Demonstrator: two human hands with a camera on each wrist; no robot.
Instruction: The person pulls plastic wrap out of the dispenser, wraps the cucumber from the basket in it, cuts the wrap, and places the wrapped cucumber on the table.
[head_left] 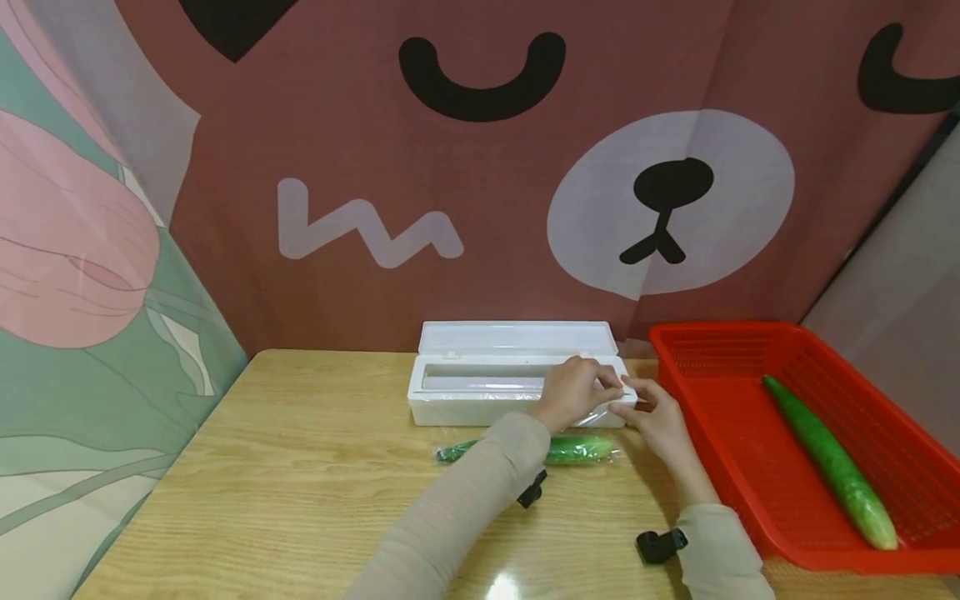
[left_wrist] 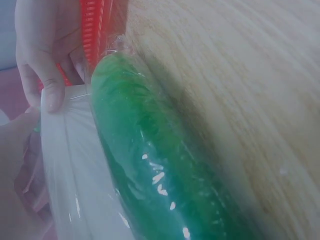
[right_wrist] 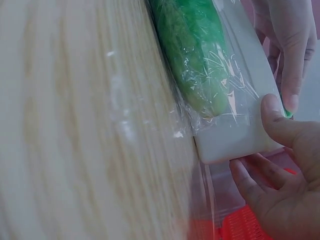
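Observation:
A long white cling film box (head_left: 517, 410) stands at the back of the table, its lid (head_left: 517, 337) raised and a film roll (head_left: 480, 383) showing inside. My left hand (head_left: 573, 392) reaches over its front right edge, fingertips pinching a small green slider (right_wrist: 286, 114). With thumb on top and fingers beneath, my right hand (head_left: 656, 417) grips the box's right end. In front of the box lies a cucumber (head_left: 577, 450) wrapped in clear film (right_wrist: 232, 95), partly hidden by the left forearm in the head view.
A red plastic basket (head_left: 738, 467) stands to the right, close by the right forearm, with an unwrapped cucumber (head_left: 832, 462) in it. Behind the table hangs a printed curtain (head_left: 360, 308). Wooden tabletop (head_left: 300, 467) extends to the left of the arms.

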